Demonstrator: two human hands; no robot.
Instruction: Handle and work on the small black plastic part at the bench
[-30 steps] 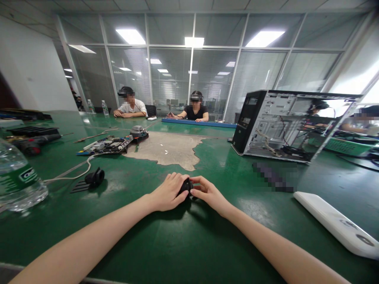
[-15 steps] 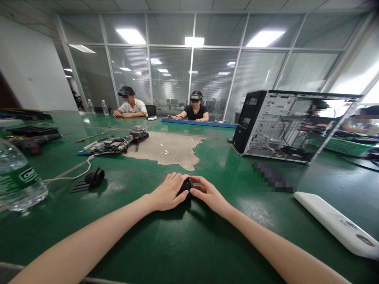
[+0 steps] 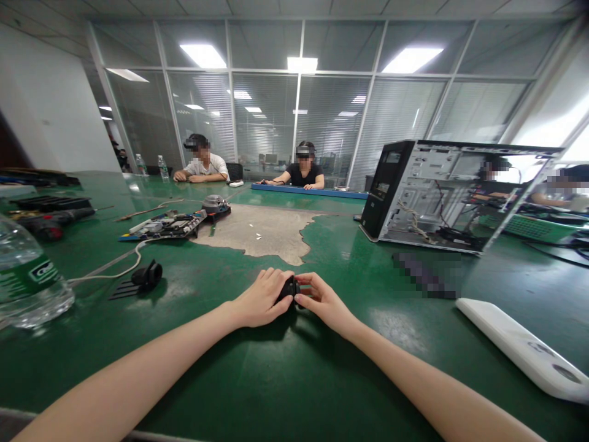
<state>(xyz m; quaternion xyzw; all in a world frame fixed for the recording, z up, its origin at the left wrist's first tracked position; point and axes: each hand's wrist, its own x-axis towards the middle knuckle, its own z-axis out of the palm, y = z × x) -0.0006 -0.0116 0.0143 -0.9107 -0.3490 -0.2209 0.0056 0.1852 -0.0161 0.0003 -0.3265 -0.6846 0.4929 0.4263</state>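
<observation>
My left hand (image 3: 265, 299) is closed over a small black object (image 3: 289, 290) just above the green table (image 3: 257, 380), its fingers wrapped across the top and thumb along the near side. My right hand (image 3: 323, 305) pinches the right end of the same object between thumb and fingers. Most of the object is hidden by the fingers, so its kind cannot be made out. To the left lies a black plastic part (image 3: 146, 277) with a round end and long flat prongs.
A water bottle (image 3: 30, 276) stands at left, near a circuit board (image 3: 168, 225) and a white cable (image 3: 133, 263). On the right are an open computer case (image 3: 427, 196), a blurred-out dark item (image 3: 426, 276) and a white phone-like slab (image 3: 519, 344). Two people sit across the table.
The black object has turned slightly at its right end between my right fingers. Both hands stay in nearly the same place.
</observation>
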